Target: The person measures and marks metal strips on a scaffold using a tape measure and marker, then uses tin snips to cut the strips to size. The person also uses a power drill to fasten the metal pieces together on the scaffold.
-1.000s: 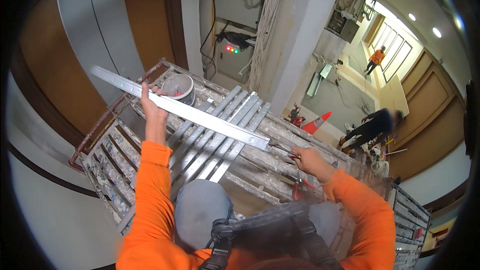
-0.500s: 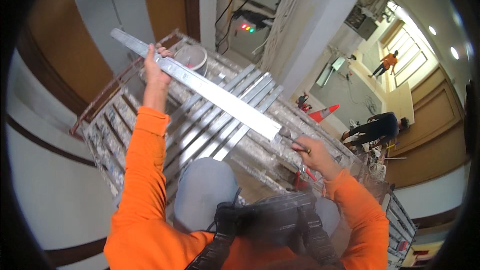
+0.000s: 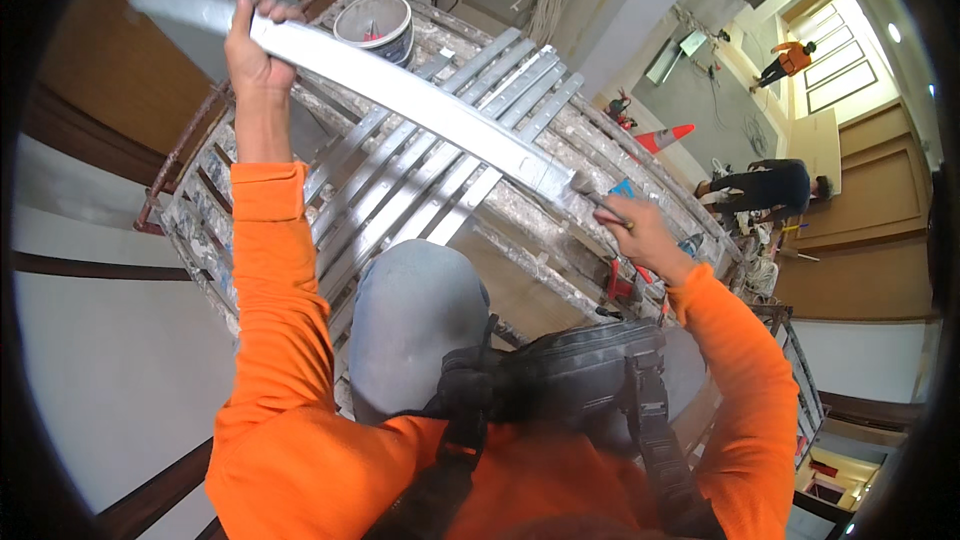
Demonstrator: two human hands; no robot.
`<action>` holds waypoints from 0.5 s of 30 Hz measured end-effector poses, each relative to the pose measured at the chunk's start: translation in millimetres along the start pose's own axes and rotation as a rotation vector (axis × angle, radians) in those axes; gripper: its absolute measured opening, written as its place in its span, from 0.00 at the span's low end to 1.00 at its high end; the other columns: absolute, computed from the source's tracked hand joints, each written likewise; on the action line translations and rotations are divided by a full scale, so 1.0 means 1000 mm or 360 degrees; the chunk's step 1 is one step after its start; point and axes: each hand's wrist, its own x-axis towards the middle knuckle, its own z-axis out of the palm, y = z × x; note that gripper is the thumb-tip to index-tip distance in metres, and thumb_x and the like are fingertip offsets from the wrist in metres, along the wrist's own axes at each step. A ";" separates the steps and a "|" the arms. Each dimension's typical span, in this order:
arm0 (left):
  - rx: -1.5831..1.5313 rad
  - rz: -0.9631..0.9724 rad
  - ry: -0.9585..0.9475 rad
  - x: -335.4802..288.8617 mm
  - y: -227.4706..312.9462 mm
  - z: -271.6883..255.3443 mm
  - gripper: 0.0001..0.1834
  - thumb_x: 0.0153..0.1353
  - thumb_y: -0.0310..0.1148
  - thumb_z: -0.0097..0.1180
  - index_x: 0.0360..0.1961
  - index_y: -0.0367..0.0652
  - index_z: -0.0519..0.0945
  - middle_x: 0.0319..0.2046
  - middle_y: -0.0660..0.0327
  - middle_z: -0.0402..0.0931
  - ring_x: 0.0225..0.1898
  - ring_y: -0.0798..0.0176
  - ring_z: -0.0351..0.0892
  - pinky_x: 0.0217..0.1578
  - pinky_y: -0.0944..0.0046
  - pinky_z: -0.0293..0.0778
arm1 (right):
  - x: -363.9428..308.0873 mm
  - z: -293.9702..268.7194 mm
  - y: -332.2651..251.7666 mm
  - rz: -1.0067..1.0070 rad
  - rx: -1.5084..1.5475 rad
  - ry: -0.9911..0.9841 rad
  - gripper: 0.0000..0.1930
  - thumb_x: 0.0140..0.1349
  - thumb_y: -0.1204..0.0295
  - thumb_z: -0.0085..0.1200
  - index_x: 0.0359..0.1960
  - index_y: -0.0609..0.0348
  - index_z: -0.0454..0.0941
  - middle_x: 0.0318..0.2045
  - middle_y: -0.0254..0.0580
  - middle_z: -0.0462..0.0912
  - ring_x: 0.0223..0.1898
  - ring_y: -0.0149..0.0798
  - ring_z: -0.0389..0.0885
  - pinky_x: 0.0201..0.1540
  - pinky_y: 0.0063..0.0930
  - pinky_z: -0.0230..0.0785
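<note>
My left hand (image 3: pixel 262 40) is closed around a long silver metal bar (image 3: pixel 400 100), near its far-left end. The bar slants down to the right over the platform and looks curved, with its far end blurred. In my right hand (image 3: pixel 640 232) is a slim dark-handled tool (image 3: pixel 606 208). Its greyish head meets the bar's near right end; I cannot make out its exact kind. Beneath the bar, several silver metal strips (image 3: pixel 430 208) lie side by side on the paint-spattered scaffold platform (image 3: pixel 560 258).
A pale bucket (image 3: pixel 396 48) stands on the platform behind my left hand. My knee (image 3: pixel 415 315) is at the platform's near side. An orange cone (image 3: pixel 665 138) is beyond its right edge. One person (image 3: pixel 770 188) bends over nearby; another (image 3: pixel 790 62) stands farther off.
The bar and both hands have risen in the picture, the left hand also shifting left. My right hand's tool stays at the bar's near end. The view has tilted slightly downward.
</note>
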 end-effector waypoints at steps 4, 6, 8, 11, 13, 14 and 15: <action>-0.0075 0.0087 0.0460 -0.029 -0.032 -0.069 0.08 0.75 0.37 0.52 0.40 0.45 0.71 0.23 0.68 0.65 0.24 0.68 0.67 0.32 0.63 0.74 | 0.014 -0.007 -0.009 0.0136 -0.0293 -0.0070 0.06 0.64 0.73 0.57 0.38 0.62 0.80 0.30 0.58 0.81 0.35 0.62 0.82 0.38 0.48 0.74; 0.0074 -0.0040 0.0324 -0.059 -0.052 -0.025 0.13 0.73 0.41 0.57 0.38 0.43 0.74 0.25 0.64 0.70 0.26 0.67 0.73 0.33 0.62 0.78 | 0.022 0.017 0.022 0.0434 -0.0683 -0.0316 0.08 0.65 0.70 0.57 0.39 0.62 0.81 0.30 0.59 0.83 0.35 0.61 0.84 0.38 0.49 0.76; 0.0895 0.0035 0.0118 -0.099 -0.098 0.053 0.16 0.71 0.45 0.59 0.38 0.42 0.77 0.25 0.62 0.74 0.25 0.65 0.77 0.34 0.60 0.81 | 0.034 0.047 0.068 0.0371 -0.0794 -0.0607 0.11 0.62 0.74 0.51 0.43 0.64 0.81 0.28 0.63 0.84 0.35 0.63 0.86 0.41 0.54 0.78; 0.1187 0.0186 -0.0452 -0.130 -0.126 0.111 0.17 0.72 0.46 0.58 0.39 0.40 0.79 0.24 0.59 0.77 0.25 0.62 0.80 0.36 0.59 0.82 | 0.066 0.069 0.062 0.0419 -0.0874 -0.0936 0.11 0.60 0.75 0.53 0.43 0.62 0.82 0.30 0.62 0.85 0.37 0.63 0.86 0.43 0.52 0.78; 0.1035 0.0306 -0.0144 -0.083 -0.088 0.067 0.15 0.75 0.42 0.55 0.41 0.39 0.78 0.24 0.61 0.74 0.25 0.63 0.77 0.36 0.61 0.81 | 0.056 0.061 0.052 0.0350 -0.0633 -0.0666 0.11 0.60 0.75 0.54 0.43 0.60 0.82 0.32 0.61 0.85 0.38 0.62 0.86 0.42 0.50 0.79; 0.0591 0.0302 -0.0061 -0.068 -0.062 0.068 0.14 0.76 0.40 0.53 0.42 0.39 0.77 0.24 0.62 0.72 0.26 0.64 0.75 0.35 0.62 0.79 | 0.041 0.054 0.040 0.0324 -0.0506 -0.0550 0.10 0.59 0.75 0.54 0.43 0.59 0.82 0.33 0.61 0.85 0.39 0.62 0.86 0.42 0.49 0.79; 0.0111 -0.0001 -0.0227 -0.038 -0.015 0.024 0.13 0.76 0.39 0.52 0.40 0.39 0.75 0.25 0.63 0.69 0.27 0.65 0.71 0.36 0.64 0.77 | 0.031 0.037 0.019 0.0210 -0.0295 -0.0404 0.10 0.59 0.75 0.55 0.42 0.58 0.82 0.33 0.60 0.85 0.39 0.62 0.86 0.42 0.49 0.79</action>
